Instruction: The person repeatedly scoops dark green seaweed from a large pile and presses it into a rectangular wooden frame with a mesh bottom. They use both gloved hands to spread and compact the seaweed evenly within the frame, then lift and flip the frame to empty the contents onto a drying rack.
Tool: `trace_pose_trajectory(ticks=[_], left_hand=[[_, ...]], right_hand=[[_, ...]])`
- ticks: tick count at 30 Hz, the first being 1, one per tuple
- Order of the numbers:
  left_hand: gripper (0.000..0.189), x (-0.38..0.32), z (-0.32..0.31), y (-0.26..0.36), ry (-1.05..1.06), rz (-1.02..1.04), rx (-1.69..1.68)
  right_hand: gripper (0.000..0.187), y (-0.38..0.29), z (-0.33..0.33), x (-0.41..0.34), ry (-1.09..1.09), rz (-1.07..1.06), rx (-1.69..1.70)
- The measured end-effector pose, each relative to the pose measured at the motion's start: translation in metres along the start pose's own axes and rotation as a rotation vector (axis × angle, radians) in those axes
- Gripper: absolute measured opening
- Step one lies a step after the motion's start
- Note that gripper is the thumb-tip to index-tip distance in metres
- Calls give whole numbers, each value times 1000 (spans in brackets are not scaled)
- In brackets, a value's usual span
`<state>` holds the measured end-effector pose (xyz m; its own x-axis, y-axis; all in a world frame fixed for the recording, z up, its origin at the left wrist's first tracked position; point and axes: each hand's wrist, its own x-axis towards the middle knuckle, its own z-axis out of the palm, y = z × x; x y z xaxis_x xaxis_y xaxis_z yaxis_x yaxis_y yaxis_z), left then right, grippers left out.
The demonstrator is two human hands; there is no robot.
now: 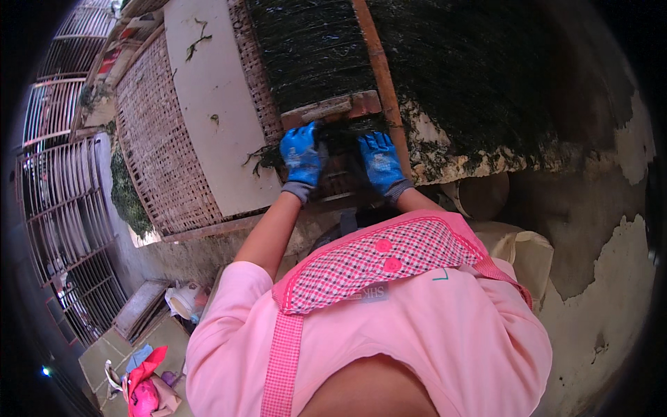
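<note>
Both my hands wear blue coated work gloves with grey cuffs. My left hand [300, 155], fingers curled, grips the left end of a dark green seaweed-like bundle [348, 129]. Opposite it, my right hand [379, 159] is curled at the bundle's right end. The strands stretch between the gloves, over a dark slatted surface. Just beyond lies a small wooden block [327, 110] on a reddish board [365, 103]. Farther out, more dark strands [312, 52] are spread flat. What lies inside the fingers is hidden.
A pale board [224, 104] with scraps lies on woven bamboo matting [156, 130] at left. A wooden pole [383, 73] runs beside my right hand. Beyond it a large dark heap of strands [469, 78] rests on a rough ledge [469, 168]. Below stands a round container [484, 194].
</note>
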<state>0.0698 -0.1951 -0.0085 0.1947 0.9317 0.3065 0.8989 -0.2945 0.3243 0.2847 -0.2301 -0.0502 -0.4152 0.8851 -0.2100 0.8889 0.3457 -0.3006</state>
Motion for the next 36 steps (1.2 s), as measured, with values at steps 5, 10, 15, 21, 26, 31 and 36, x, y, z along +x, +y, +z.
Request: trace_pose_trajectory(ticks=[5, 10, 15, 21, 26, 31, 36], left_hand=[[42, -24, -25, -39, 29, -494, -491], [47, -53, -44, -73, 129, -788, -1128], [76, -71, -80, -97, -27, -514, -255], [99, -28, -74, -64, -498, -128, 389], [35, -9, -63, -80, -356, 33, 199], [39, 45, -92, -41, -693, -195, -615], [36, 25, -97, -32, -254, -324, -806]], right_hand=[[48, -23, -21, 0, 60, 35, -88], [30, 0, -21, 10, 459, -108, 533], [32, -27, -59, 18, 333, -145, 593], [43, -87, -12, 60, 10, -509, -143], [38, -87, -2, 58, 9, -450, -124], [41, -92, -33, 57, -41, -350, 468], [40, -16, -67, 18, 146, -539, -29]])
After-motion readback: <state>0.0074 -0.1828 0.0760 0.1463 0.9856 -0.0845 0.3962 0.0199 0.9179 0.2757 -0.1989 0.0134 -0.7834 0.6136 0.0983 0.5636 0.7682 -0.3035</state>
